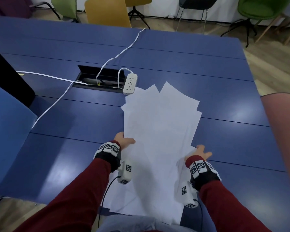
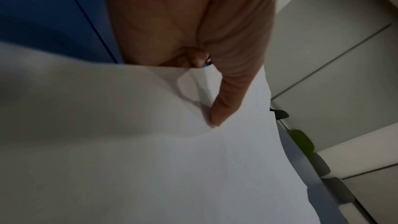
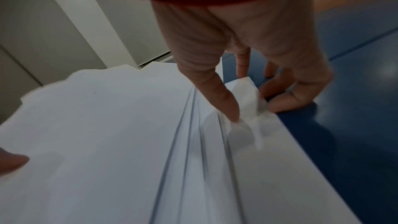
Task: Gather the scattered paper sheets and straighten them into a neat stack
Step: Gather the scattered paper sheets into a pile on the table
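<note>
A loose bundle of white paper sheets (image 1: pixel 161 123) is held above the blue table (image 1: pixel 65 148), reaching from my lap towards the power strip. Its far ends fan out unevenly. My left hand (image 1: pixel 125 140) pinches the bundle's left edge. The thumb (image 2: pixel 226 98) lies on top of the sheets (image 2: pixel 150 159), and the fingers are hidden beneath. My right hand (image 1: pixel 201 152) holds the right edge. Its thumb (image 3: pixel 217 91) presses down on the sheets (image 3: pixel 107 142), and its fingers (image 3: pixel 290 98) curl at the crumpled edge.
A white power strip (image 1: pixel 130 83) lies just past the sheets' far-left corner, beside an open cable hatch (image 1: pixel 100 77). White cables (image 1: pixel 57 101) cross the table's left half. A blue chair (image 1: pixel 8 131) stands at the left, a pink one (image 1: pixel 281 131) at the right, and more beyond the far edge.
</note>
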A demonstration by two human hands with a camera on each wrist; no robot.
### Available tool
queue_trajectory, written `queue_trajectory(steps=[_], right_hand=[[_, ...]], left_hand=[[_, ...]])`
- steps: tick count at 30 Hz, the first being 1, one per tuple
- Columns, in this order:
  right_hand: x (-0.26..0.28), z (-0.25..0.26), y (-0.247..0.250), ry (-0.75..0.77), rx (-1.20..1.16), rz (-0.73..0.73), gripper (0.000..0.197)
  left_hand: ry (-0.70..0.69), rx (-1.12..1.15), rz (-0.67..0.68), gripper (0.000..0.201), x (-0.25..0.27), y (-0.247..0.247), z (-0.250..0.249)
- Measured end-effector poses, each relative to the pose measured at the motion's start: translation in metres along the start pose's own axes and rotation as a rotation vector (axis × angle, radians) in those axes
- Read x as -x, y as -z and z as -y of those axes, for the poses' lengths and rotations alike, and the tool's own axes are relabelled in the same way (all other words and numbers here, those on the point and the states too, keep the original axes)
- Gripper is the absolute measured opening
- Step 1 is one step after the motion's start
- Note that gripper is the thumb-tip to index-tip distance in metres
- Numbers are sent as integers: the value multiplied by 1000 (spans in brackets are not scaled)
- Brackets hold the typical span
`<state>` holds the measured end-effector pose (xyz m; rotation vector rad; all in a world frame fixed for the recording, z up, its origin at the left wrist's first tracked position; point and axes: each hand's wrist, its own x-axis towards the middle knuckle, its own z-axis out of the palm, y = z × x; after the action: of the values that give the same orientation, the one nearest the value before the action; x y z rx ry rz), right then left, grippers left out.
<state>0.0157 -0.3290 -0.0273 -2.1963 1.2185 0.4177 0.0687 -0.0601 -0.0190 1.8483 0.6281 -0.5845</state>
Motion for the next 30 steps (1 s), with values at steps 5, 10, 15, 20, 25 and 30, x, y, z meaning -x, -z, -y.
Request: queue_trajectory(steps=[5, 10, 15, 20, 25, 30], right_hand=[[5, 2, -3, 12, 33, 115, 36], [-11, 1, 10, 42, -100, 176, 15], [-21, 2, 19, -28, -416, 18, 28], [-11, 25, 4, -39, -440, 29, 24], [8, 53, 10, -117, -424, 24, 43], [9, 61, 7, -137, -401, 68, 68]], left_hand=[[31, 126, -16, 42, 7, 3, 10], [-61, -61, -63, 41, 6, 12, 19], [-73, -132, -96, 41, 2, 13, 24], [-44, -180, -8, 49, 1, -1, 19], [-73, -203, -40, 49, 5, -10, 20], [-96, -292, -65, 45, 11, -13, 21]])
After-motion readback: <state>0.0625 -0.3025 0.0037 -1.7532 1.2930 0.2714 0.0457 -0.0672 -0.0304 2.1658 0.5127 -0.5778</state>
